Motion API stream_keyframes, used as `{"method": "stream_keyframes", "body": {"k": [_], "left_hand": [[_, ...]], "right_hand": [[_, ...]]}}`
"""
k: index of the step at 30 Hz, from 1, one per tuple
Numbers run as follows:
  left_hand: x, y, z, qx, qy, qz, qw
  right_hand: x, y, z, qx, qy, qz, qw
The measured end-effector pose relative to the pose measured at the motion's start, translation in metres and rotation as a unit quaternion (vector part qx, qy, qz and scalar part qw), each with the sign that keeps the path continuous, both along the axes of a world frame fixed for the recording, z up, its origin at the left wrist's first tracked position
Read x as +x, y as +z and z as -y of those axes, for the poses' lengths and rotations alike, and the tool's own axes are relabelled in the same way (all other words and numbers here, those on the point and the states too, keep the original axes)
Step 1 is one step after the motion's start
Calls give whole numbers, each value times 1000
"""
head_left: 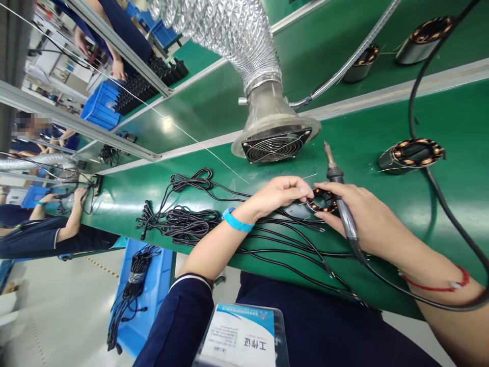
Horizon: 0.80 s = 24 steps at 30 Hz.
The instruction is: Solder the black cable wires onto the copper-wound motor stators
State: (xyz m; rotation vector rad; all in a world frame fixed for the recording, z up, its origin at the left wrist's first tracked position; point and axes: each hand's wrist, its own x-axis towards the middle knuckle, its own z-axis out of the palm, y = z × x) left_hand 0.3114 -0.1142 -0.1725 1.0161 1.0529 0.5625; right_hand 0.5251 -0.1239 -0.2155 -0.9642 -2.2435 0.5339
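Note:
My left hand (280,194) is closed in a pinch on the rim of a copper-wound stator (320,202) lying on the green belt (382,122). A blue band circles that wrist. My right hand (361,214) is wrapped round a soldering iron (338,186), whose tip points up and away, a little above the stator. The fingers of this hand also rest against the stator. The iron's black cord (439,199) loops off to the right. Thin black lead wires (290,244) run out from under my hands.
A fume duct with a fan grille (275,145) stands just behind my hands. More stators (411,154) sit on the belt to the right and farther back. Bundles of black cables (179,216) lie left; a blue bin (147,295) holds more. Other people work at the left.

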Motion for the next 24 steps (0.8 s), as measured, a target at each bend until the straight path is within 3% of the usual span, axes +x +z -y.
{"method": "stream_keyframes", "body": {"k": [2,4,8,10,14,18,20,24], "left_hand": [[0,1,4,36,-23,-35,998],[-2,4,12,105,-68,-126,984],[-5,16,32,235,-213,-321,892],[-5,21,38,255,-215,-347,877],[-6,24,41,269,-180,-325,889],[-3,16,42,281,-248,-393,840],[-3,14,43,275,-230,-395,846],[-12,24,45,252,-93,-264,927]], "right_hand": [[5,2,-4,11,1,-2,1000],[11,6,-8,13,-10,-9,1000],[15,17,-7,15,-43,-37,998],[12,21,-2,22,-56,-60,996],[2,25,11,27,-44,-83,995],[-3,29,16,29,-37,-79,996],[-3,34,18,32,-45,-75,996],[-7,45,26,-7,-68,-111,991]]}}
